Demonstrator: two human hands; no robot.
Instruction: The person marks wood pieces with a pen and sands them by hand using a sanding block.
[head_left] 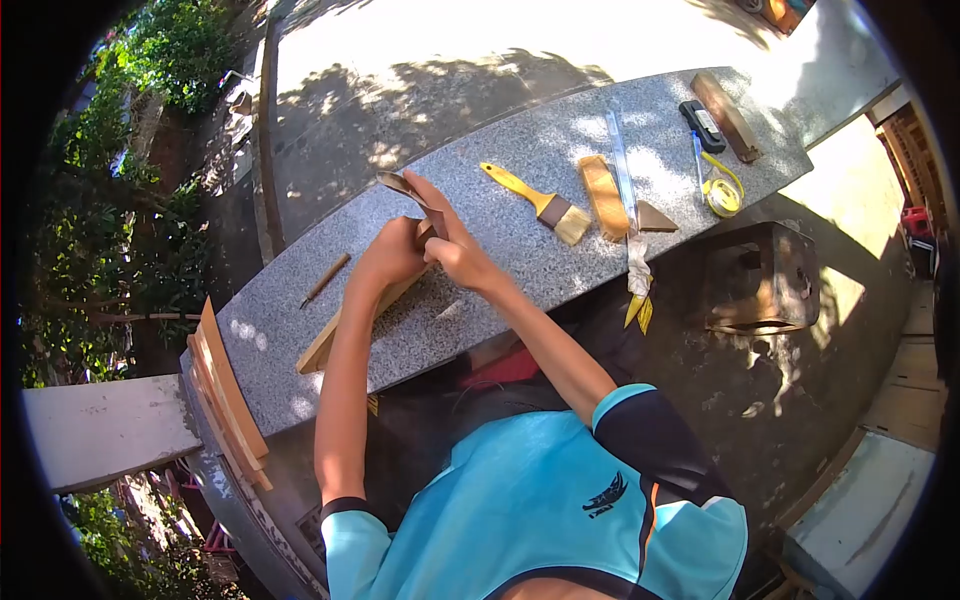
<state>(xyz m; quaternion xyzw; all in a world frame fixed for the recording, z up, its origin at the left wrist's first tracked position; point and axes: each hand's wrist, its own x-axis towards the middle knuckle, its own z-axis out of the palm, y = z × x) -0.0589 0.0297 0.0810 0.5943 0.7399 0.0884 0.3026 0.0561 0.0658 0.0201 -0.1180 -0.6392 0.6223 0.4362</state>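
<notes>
- The bench (268,300) has a speckled grey top, dappled with light.
- Thin wooden strips (228,385) lie along its left end.
- A slim pointed tool (328,277) rests nearby.
- A long wooden bar (328,343) slants beside it, one end near the front edge.
- Further right: a yellow-handled brush (545,205), a wooden block (603,198), a straight metal ruler (621,160) and a wooden wedge (656,218).
- Near the right end: a blue pen-like item (698,160), yellow tape measure (723,197), black case (702,126) and brown block (727,117).

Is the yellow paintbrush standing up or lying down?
Lying down. The yellow paintbrush is stretched out along the speckled tabletop, with its handle and its bristles both down on it.
</notes>
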